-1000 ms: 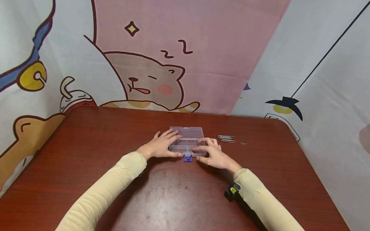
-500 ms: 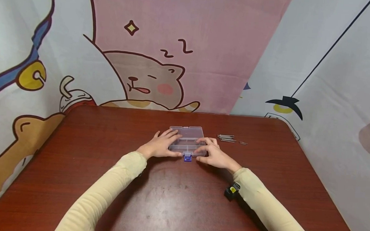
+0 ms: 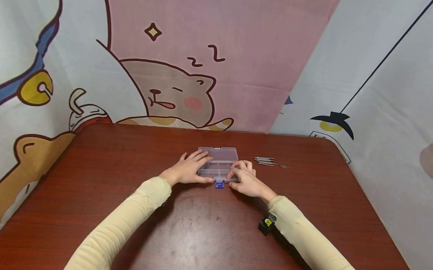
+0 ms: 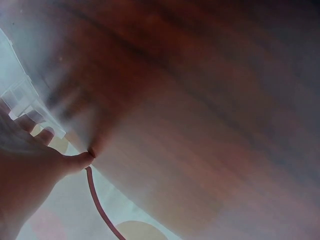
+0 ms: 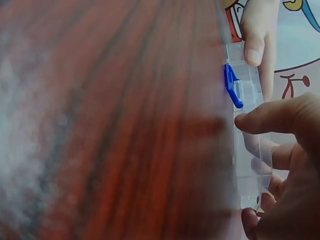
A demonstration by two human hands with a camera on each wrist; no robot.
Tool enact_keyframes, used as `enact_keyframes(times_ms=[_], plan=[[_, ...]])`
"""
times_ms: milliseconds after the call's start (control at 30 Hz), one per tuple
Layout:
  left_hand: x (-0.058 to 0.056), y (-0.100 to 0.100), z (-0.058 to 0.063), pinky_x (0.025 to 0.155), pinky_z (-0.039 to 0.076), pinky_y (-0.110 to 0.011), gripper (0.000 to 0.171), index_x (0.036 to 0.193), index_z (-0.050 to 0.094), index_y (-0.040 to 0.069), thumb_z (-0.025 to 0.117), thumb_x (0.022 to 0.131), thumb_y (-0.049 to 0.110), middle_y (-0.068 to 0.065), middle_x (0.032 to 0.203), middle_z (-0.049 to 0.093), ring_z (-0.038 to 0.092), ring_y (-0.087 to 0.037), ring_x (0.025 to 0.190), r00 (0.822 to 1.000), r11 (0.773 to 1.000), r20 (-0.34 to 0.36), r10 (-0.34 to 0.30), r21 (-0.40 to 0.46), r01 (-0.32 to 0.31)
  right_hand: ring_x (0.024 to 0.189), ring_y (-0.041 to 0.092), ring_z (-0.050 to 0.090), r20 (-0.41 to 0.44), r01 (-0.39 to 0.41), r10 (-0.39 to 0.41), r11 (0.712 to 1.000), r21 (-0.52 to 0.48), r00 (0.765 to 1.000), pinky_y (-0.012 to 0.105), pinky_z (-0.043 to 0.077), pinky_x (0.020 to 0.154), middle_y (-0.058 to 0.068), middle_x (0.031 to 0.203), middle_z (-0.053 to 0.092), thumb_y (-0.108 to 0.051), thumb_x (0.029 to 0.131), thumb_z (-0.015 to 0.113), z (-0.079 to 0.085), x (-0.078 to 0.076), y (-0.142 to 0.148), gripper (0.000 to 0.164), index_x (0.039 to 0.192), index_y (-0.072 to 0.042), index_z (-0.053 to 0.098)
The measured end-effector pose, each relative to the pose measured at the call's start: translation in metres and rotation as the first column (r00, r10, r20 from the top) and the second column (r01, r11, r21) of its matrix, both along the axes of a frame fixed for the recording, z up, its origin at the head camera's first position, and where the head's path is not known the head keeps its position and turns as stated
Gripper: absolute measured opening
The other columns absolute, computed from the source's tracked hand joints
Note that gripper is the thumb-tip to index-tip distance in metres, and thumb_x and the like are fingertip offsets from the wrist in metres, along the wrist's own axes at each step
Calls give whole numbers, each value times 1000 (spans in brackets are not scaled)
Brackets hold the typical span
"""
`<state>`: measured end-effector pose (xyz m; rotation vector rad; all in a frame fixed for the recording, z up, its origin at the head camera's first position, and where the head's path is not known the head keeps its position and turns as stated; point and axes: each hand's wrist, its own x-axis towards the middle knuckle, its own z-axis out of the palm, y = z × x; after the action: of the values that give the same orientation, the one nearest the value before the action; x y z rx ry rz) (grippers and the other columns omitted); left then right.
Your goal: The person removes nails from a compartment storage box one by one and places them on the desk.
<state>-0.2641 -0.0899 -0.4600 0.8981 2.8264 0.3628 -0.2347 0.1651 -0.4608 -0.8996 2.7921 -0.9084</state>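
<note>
A clear plastic compartment box (image 3: pixel 219 154) stands on the table in the head view, with a blue latch (image 3: pixel 219 185) hanging at its front. My left hand (image 3: pixel 187 168) rests on the box's left side, fingers spread and fairly straight, the thumb along the front edge. My right hand (image 3: pixel 248 180) is at the right front corner. In the right wrist view its thumb (image 5: pixel 267 117) touches the clear front wall, and curled fingers show through the plastic behind it. Whether anything small lies between those fingertips is hidden.
Several thin metal rods (image 3: pixel 264 161) lie right of the box, with a few shorter, thinner pieces (image 3: pixel 284 167) beside them. The brown wooden table (image 3: pixel 197 239) ends at a printed cloth (image 3: pixel 248 72) behind. A wrist camera (image 3: pixel 267 224) hangs below the right sleeve.
My right hand's fingers have curled further in toward the thumb, and its wrist has shifted slightly left. The left hand and the box have stayed practically in place.
</note>
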Motion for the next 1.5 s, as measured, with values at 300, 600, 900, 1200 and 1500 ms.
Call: enact_keyframes(times_ms=[300,600,900,1200,1500], plan=[[1,0,0,106,13,-66,86,151,34,20,57,83,68,-8,158,23,13,-27,145,1000,1000,4,2,13,-2,120,41,26,-41,30,-28,998,49,999,57,26,85,14,117,45,-7,83,69,0,1,-6,10,84,-14,61],[1,0,0,107,13,-65,85,151,33,21,57,84,68,-8,158,22,12,-27,145,1000,1000,14,5,-3,-5,119,41,26,-50,46,-43,997,54,998,56,26,83,14,115,44,-7,84,67,0,4,-9,11,82,-12,58],[1,0,1,107,13,-65,85,151,34,21,57,84,68,-8,158,23,12,-28,145,1000,1000,12,1,2,-1,124,42,22,8,73,-73,997,2,997,60,23,87,16,120,44,-14,86,68,-2,3,-8,14,82,-16,56],[1,-1,1,106,14,-66,85,150,35,20,58,84,68,-9,157,25,13,-29,145,1000,1000,2,-3,10,3,124,39,23,47,70,-65,993,-95,997,61,21,88,13,118,45,-19,86,69,-4,0,-5,15,81,-18,56],[1,0,1,106,14,-66,86,151,35,20,58,83,67,-9,157,24,13,-29,145,1000,1000,3,0,8,0,124,39,23,72,32,-22,990,-137,997,61,18,90,13,119,44,-15,88,69,-2,0,0,14,83,-17,56]])
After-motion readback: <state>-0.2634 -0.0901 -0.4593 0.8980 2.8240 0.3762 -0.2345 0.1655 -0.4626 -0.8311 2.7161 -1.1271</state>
